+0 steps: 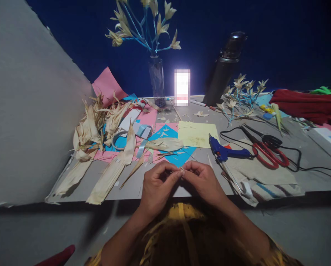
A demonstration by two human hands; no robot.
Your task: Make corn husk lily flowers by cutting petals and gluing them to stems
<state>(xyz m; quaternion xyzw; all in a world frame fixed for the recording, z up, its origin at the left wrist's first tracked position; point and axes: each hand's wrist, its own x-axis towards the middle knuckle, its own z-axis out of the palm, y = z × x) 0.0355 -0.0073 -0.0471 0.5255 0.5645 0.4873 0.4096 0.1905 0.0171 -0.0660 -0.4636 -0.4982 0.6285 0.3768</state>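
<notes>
My left hand (158,183) and my right hand (202,181) meet at the table's front edge, both closed in a pinch. Between their fingertips shows a tiny pale piece of corn husk (181,169), mostly hidden by the fingers. Just beyond them lie blue paper (179,157), a yellow paper sheet (197,133) and a dried corn husk (166,144). To the right of my right hand rests a blue glue gun (230,152). Long husk strips (110,181) lie left of my left hand.
Red-handled scissors (267,157) and a black cord (295,155) lie at right. A clear vase (156,79) with husk flowers, a bright blurred screen (182,87) and a dark flask (223,70) stand at the back. Husks (87,123) and a tape roll (119,141) crowd the left.
</notes>
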